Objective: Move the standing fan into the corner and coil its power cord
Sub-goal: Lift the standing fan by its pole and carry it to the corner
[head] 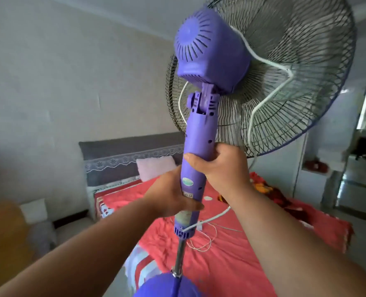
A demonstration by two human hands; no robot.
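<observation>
A purple standing fan (212,52) fills the middle of the view, seen from behind, its dark wire cage at the upper right. My right hand (218,166) grips the purple neck column from the right. My left hand (169,196) grips the same column lower down, from the left. Below them a metal pole (180,256) runs down to the purple base (167,286) at the bottom edge. The white power cord (270,99) hangs over the cage, drops behind my right arm and lies in loose loops on the bed (203,243).
A bed with a red cover (231,260), a grey headboard (122,155) and a pink pillow (156,168) lies just beyond the fan. A yellow object (4,239) stands at the left. White shelving and a mirrored cabinet (358,168) stand at the right.
</observation>
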